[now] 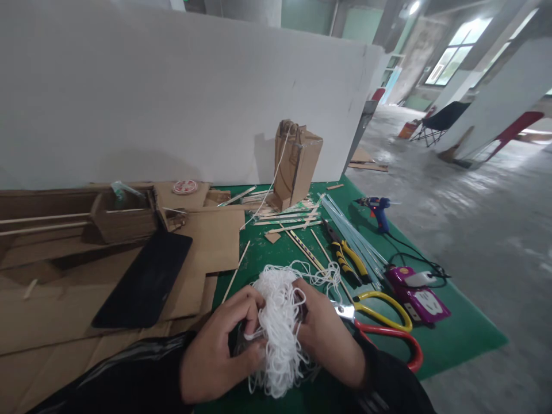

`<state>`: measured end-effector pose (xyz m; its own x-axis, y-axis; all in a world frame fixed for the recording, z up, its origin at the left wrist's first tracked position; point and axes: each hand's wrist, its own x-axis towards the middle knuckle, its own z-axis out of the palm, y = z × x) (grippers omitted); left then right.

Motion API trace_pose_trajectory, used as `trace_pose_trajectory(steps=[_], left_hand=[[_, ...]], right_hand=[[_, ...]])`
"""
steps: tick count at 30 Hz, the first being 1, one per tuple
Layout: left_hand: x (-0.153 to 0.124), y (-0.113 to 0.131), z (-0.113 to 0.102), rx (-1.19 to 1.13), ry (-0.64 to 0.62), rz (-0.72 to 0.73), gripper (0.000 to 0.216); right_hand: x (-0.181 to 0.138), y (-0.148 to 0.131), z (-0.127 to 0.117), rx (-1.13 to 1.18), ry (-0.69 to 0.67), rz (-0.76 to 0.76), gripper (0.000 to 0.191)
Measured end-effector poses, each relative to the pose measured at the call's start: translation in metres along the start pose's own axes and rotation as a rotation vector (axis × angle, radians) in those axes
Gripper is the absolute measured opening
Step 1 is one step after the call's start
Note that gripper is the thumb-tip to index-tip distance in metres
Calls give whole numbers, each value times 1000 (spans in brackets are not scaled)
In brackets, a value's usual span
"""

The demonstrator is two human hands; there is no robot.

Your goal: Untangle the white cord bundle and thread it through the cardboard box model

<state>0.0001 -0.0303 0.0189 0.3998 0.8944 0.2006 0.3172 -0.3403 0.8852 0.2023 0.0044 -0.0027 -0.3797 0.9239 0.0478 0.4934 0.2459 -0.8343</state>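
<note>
A tangled bundle of white string [279, 322] sits between both hands, low in the middle of the view. My left hand [219, 351] pinches a strand on the bundle's left side, fingers curled. My right hand [328, 339] grips the bundle from the right, fingers closed into the strands. More loose string trails toward the upper right across a green mat [457, 339]. Both sleeves are dark.
Scissors [383, 325] with yellow and red handles lie just right of my right hand. Beyond are pliers [345, 259], clear glue sticks [353, 236], a blue glue gun [377, 208], a purple case [416, 293]. A cardboard box [295, 164] stands at the back; cardboard sheets and a black pad [144, 279] lie left.
</note>
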Motion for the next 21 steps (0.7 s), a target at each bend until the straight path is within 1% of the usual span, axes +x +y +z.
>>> trace_pose_trajectory(steps=[5,8,11,14,19,21], left_hand=[[-1,1,-6,98,3,21,24],[-1,1,-9,197,29,-11,25],[1,1,-11,291,77,-72,29],[2,0,-12,359,78,-100,31],[5,-4,-14,385,-19,-46,17],[5,-5,-14,365,-34,-39,18]], right_hand=[[0,-2,-4,13,18,63,21],[0,-5,-7,-14,9,95,20],[0,-7,-12,-37,11,87,17],[-3,-6,-17,-71,19,46,15],[-8,-1,-23,-141,39,-108,15],[-8,0,-24,-146,49,-147,17]])
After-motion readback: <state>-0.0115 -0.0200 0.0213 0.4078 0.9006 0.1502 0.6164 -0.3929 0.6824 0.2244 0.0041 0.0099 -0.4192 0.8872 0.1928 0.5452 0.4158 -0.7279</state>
